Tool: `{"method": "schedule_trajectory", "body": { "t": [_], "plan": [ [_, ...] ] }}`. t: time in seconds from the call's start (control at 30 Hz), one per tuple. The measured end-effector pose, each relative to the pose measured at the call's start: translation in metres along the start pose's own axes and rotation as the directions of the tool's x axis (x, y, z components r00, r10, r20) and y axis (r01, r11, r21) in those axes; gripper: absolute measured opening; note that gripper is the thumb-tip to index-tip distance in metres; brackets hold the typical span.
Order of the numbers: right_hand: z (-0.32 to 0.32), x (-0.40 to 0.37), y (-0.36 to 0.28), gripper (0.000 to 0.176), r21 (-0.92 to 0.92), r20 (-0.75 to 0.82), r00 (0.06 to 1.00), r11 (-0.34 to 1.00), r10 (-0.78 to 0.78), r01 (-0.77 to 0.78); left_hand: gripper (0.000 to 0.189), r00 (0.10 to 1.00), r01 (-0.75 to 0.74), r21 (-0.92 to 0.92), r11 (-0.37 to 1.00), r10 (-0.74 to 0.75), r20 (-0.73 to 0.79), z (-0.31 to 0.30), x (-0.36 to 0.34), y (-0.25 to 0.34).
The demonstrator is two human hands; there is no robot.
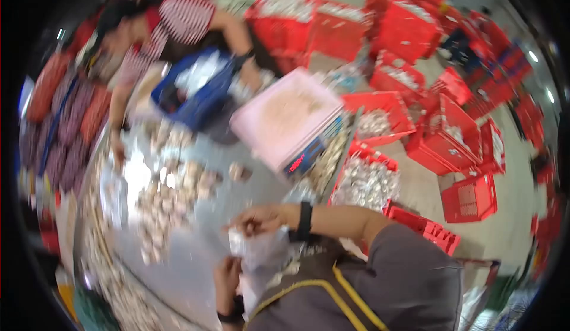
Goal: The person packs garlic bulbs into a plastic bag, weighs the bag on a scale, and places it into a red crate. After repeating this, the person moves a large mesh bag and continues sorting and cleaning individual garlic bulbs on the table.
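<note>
My right hand [258, 220], with a dark band at its wrist, has its fingers bent at the top of a whitish see-through plastic bag [264, 251]. Just below it, my left hand [226, 276] is closed at the bag's near edge, its fingertips partly hidden and blurred. The bag hangs between the hands and my dark apron; its contents cannot be made out. Beyond my hands, a pile of pale garlic bulbs [172, 197] lies on the shiny metal table [208, 236], with one bulb [239, 172] apart from the rest.
A scale [306, 156] with a pink tray [291, 114] and red digits stands ahead. Across the table, a co-worker in a striped top [187, 16] leans by a blue basket [196, 87]. Red crates [368, 182] of bagged goods stand to the right; net sacks [65, 111] are stacked at left.
</note>
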State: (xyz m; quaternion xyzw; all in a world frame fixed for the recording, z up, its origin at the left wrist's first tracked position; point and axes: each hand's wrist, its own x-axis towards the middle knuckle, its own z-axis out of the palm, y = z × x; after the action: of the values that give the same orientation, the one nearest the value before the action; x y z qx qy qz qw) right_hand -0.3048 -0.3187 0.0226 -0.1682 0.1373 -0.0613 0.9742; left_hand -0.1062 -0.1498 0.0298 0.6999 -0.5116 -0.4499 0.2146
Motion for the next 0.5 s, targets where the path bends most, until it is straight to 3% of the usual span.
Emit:
{"method": "schedule_trajectory", "body": {
  "t": [0.03,0.07,0.1,0.13,0.17,0.2,0.23,0.27,0.3,0.37,0.43,0.47,0.5],
  "plan": [
    [0.014,-0.007,-0.002,0.036,-0.118,-0.083,0.996,0.993,-0.028,0.018,0.017,0.988,-0.144,0.076,0.987,0.148,-0.038,-0.003,-0.006,0.009],
    [-0.010,-0.002,0.001,0.030,-0.160,-0.040,0.995,0.983,-0.096,0.088,0.016,0.980,-0.194,0.075,0.978,0.196,-0.031,-0.005,-0.012,0.018],
    [-0.037,0.002,0.001,0.031,-0.072,-0.063,0.984,0.984,-0.167,0.162,0.014,0.967,-0.251,0.076,0.965,0.254,-0.032,-0.007,-0.017,0.024],
    [-0.070,0.005,0.001,0.032,-0.079,-0.245,0.945,0.976,-0.216,0.202,0.013,0.949,-0.316,0.062,0.947,0.316,0.009,-0.006,-0.020,0.024],
    [-0.100,0.003,-0.002,0.029,0.055,-0.380,0.903,0.969,-0.201,0.239,0.013,0.922,-0.385,0.046,0.922,0.382,0.054,-0.002,-0.025,0.022],
    [-0.139,0.003,0.003,0.028,0.133,-0.492,0.855,0.956,-0.167,0.263,0.013,0.941,-0.339,0.042,0.940,0.338,0.028,0.004,-0.028,0.021],
    [-0.163,0.010,0.011,0.027,0.194,-0.595,0.794,0.938,-0.121,0.288,0.014,0.947,-0.291,-0.082,0.953,0.299,0.117,0.011,-0.031,0.017],
    [-0.161,0.008,0.013,0.027,0.199,-0.592,0.799,0.941,-0.108,0.274,0.016,0.926,-0.257,-0.201,0.945,0.300,0.230,0.015,-0.026,0.019],
    [-0.152,0.007,0.011,0.027,0.216,-0.586,0.800,0.926,-0.130,0.309,0.016,0.931,-0.249,-0.203,0.947,0.292,0.220,0.015,-0.025,0.021],
    [-0.114,0.004,-0.001,0.027,0.231,-0.572,0.807,0.915,-0.148,0.331,0.021,0.944,-0.049,-0.698,0.715,0.261,0.201,0.011,-0.023,0.025],
    [-0.047,-0.006,-0.015,0.027,0.241,-0.404,0.885,0.907,-0.230,0.345,0.023,0.919,-0.018,-0.731,0.682,0.299,0.256,-0.001,-0.017,0.026],
    [-0.018,-0.010,-0.011,0.027,0.241,-0.397,0.889,0.909,-0.227,0.340,0.031,0.936,-0.063,-0.818,0.571,0.318,0.150,-0.002,-0.016,0.043],
    [0.009,-0.013,0.001,0.025,-0.124,-0.383,0.879,0.959,-0.284,0.256,0.043,0.945,-0.116,-0.886,0.449,0.325,0.040,-0.003,-0.014,0.054]
  ]
}}
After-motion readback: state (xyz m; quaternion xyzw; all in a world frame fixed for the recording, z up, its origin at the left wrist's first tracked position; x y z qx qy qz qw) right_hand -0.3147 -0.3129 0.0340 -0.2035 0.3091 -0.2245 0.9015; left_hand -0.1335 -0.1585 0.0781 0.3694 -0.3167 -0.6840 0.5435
